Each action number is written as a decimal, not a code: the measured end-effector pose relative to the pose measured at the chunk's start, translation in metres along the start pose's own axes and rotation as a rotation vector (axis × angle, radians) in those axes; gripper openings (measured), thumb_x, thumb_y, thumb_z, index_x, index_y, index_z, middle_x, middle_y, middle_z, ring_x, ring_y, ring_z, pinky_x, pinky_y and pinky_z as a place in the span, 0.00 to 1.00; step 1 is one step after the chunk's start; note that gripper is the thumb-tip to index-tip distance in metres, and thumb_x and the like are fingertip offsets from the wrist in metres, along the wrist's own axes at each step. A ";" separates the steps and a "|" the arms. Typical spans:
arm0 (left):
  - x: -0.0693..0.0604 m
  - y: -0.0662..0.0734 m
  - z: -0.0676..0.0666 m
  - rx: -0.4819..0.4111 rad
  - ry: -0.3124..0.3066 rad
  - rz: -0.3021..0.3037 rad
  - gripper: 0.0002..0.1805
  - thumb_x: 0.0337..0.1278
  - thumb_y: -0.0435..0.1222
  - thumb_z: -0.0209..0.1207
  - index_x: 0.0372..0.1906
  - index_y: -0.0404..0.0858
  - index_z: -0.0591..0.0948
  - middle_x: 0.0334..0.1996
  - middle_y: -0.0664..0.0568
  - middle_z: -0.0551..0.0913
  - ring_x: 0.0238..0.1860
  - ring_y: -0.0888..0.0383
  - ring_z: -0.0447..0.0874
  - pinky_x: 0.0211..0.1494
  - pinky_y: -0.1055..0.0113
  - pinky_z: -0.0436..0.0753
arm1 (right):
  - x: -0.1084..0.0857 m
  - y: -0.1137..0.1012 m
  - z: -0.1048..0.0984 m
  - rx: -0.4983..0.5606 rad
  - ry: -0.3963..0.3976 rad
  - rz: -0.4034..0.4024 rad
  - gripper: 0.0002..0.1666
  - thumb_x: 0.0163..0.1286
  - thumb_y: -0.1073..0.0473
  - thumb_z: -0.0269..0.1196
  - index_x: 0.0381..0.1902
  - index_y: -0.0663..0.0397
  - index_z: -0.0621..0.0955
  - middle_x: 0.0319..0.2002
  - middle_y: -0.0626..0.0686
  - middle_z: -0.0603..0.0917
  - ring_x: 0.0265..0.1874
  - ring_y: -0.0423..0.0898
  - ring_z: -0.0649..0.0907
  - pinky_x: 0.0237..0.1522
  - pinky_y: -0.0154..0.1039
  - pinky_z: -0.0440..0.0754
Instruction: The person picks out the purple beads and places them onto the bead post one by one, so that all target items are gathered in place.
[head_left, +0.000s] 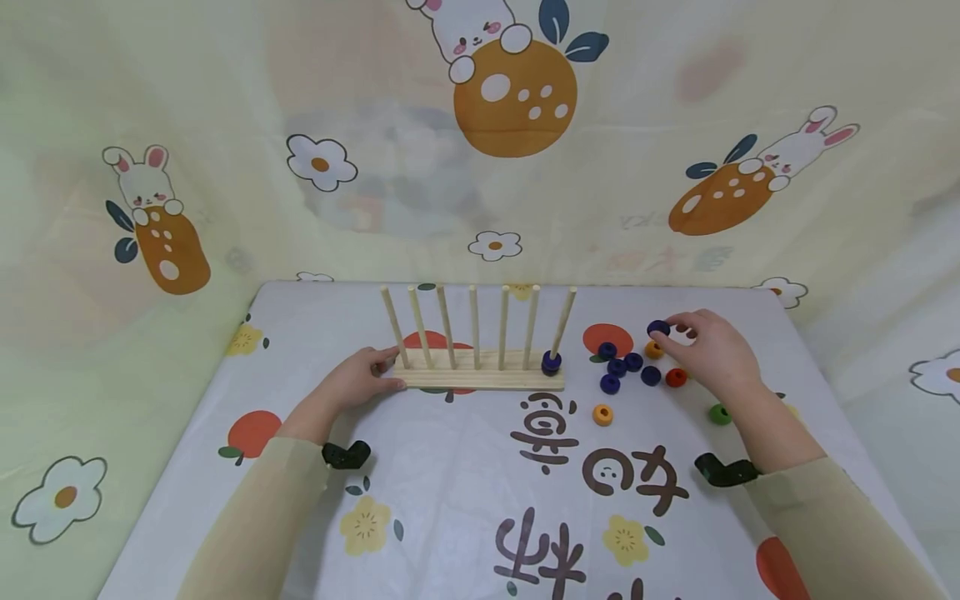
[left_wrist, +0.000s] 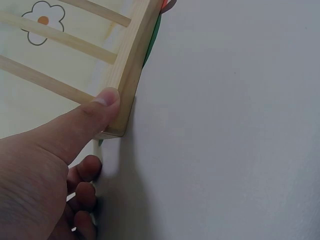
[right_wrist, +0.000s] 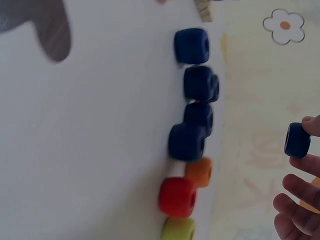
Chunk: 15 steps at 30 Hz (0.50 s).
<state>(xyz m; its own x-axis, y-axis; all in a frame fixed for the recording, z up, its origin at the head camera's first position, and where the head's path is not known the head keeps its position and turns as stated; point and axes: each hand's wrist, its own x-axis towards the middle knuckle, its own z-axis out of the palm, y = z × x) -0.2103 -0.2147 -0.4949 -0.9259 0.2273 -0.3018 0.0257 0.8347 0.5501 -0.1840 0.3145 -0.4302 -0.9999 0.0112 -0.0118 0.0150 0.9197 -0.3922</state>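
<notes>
A wooden peg rack (head_left: pixel 465 380) with a row of upright pegs stands on the table. My left hand (head_left: pixel 352 385) holds its left end, the thumb pressing on the base in the left wrist view. At the rack's right end, dark blue beads (head_left: pixel 551 363) sit low on the last peg; how many is hard to tell. Between thumb and finger, my right hand (head_left: pixel 712 354) pinches a blue bead (right_wrist: pixel 298 140), raised above the loose beads. Below and left of that hand lie several blue beads (head_left: pixel 617 368), a red bead (head_left: pixel 676 377) and an orange bead (head_left: pixel 654 349).
Nearer the front lies another orange bead (head_left: pixel 602 415). A green bead (head_left: pixel 720 414) is beside the right wrist. The white patterned tablecloth (head_left: pixel 435 467) meets a cream printed curtain (head_left: pixel 390 217) behind the rack. Black devices sit at both wrists.
</notes>
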 end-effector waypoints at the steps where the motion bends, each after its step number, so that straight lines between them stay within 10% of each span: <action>1: 0.000 0.000 0.000 0.001 0.001 0.002 0.43 0.55 0.52 0.69 0.75 0.47 0.66 0.43 0.48 0.72 0.44 0.51 0.69 0.48 0.57 0.70 | -0.001 -0.003 -0.001 0.000 0.010 -0.010 0.47 0.65 0.24 0.54 0.59 0.61 0.78 0.53 0.66 0.76 0.50 0.63 0.74 0.45 0.58 0.76; 15: 0.002 0.000 0.000 -0.018 -0.010 -0.010 0.42 0.55 0.50 0.70 0.74 0.48 0.67 0.44 0.47 0.73 0.45 0.50 0.70 0.49 0.56 0.71 | -0.008 -0.038 -0.012 0.031 0.050 -0.065 0.40 0.68 0.30 0.56 0.58 0.59 0.79 0.54 0.63 0.77 0.51 0.61 0.74 0.48 0.59 0.74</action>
<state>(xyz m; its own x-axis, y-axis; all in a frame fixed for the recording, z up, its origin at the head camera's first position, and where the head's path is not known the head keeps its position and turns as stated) -0.2123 -0.2139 -0.4954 -0.9223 0.2242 -0.3147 0.0099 0.8279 0.5607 -0.1767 0.2842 -0.4047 -0.9978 -0.0281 0.0604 -0.0509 0.9064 -0.4194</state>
